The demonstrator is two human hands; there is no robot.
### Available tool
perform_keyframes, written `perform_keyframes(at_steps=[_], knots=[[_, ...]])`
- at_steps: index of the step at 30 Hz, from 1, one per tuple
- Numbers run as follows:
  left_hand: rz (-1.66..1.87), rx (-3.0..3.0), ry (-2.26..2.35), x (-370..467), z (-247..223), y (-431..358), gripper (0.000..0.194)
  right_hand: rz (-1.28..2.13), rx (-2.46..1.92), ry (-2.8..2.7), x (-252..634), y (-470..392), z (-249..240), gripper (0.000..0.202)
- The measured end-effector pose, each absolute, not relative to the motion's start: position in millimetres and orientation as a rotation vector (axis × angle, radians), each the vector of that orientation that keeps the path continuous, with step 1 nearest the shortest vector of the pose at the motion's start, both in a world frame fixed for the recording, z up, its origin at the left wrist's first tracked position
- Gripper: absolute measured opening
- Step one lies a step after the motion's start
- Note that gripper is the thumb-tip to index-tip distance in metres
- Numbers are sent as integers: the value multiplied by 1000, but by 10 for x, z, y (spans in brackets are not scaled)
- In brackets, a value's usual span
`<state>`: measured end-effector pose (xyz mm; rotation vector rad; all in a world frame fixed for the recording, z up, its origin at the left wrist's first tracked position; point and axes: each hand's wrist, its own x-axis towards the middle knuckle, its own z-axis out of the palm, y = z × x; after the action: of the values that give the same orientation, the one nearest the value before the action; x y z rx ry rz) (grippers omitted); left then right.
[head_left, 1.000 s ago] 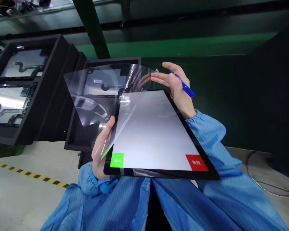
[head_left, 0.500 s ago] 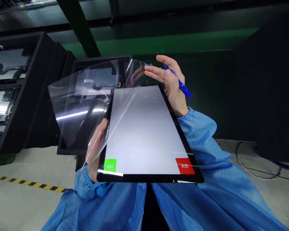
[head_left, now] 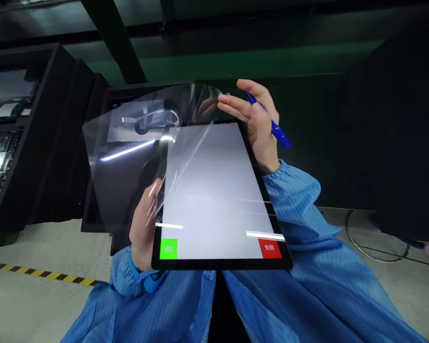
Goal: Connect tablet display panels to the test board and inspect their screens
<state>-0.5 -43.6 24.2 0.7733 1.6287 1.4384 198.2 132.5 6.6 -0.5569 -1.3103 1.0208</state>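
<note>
A tablet (head_left: 214,190) with a lit white screen lies tilted in front of me, a green box at its lower left and a red one at its lower right. My left hand (head_left: 143,226) grips the tablet's left edge, thumb on the side and the other fingers hidden beneath. Clear protective film (head_left: 121,181) is lifted off much of the screen and bulges out to the left. The film's upper corner is pinched between the fingertips of my right hand (head_left: 259,124). A blue pen (head_left: 280,136) is also tucked in that hand.
Behind the film a black tray (head_left: 96,224) holds a grey panel with a flex cable. More stacked black trays (head_left: 39,143) with similar parts stand at the left. Yellow-black tape (head_left: 39,272) crosses the floor at lower left; a looped cable (head_left: 364,250) lies at lower right.
The film has shifted a little to the right and its light reflections have moved. My right hand has edged right, and the tablet's tilt has changed slightly.
</note>
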Motion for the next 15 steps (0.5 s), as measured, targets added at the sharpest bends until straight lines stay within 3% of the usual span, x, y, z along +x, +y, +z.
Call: perform_keyframes(at_steps=[7,15], knots=[[1220,134,1397,177,457,-190,11,961,-632,-1391,2032,1308,95,35],[1303,55,1421,155,112,-175,15,981,-585,-1470,2090,1447,392,25]])
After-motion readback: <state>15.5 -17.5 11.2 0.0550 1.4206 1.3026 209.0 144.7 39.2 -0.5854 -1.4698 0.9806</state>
